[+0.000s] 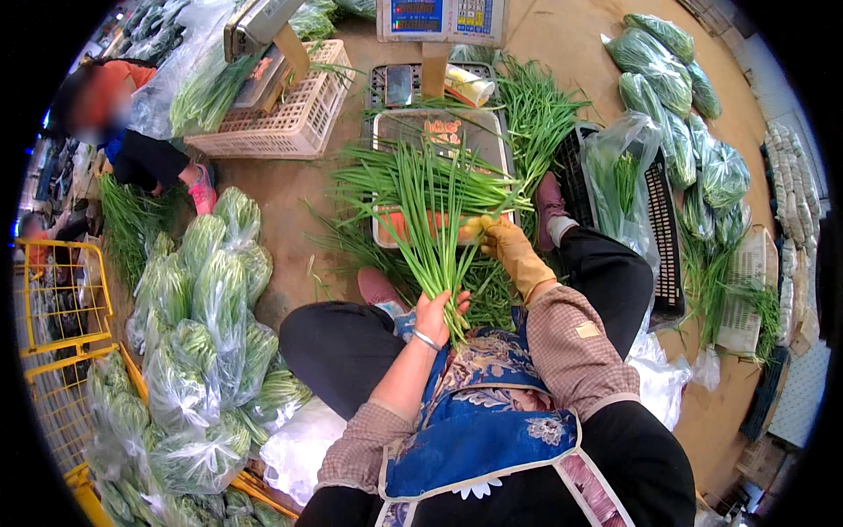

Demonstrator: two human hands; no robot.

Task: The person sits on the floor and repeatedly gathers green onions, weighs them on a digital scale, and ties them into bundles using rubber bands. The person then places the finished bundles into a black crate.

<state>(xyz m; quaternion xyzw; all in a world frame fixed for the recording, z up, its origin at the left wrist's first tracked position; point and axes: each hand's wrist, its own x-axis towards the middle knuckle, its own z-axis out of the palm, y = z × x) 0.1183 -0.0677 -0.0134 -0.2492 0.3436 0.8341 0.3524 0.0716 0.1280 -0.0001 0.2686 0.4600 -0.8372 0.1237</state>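
My bare left hand (433,319) is closed around the lower, pale ends of a bunch of long green leafy stalks, probably Chinese chives (431,224), whose leaves fan out away from me. My right hand (507,245), in a yellowish rubber glove, is at the right of the bunch near the scale's pan; its fingers are bent, and whether they grip a leaf cannot be told. Further loose chives (461,184) lie across the metal pan (436,122) of a digital scale. The scale's display (442,18) stands on a post beyond it, beside a phone (398,85).
Bagged greens (217,303) are piled at the left, near a yellow metal cart (64,296). A black plastic crate (668,244) with a clear bag stands at the right. A white crate (309,125) is at the upper left, near another person (141,151). Chives lie around my feet.
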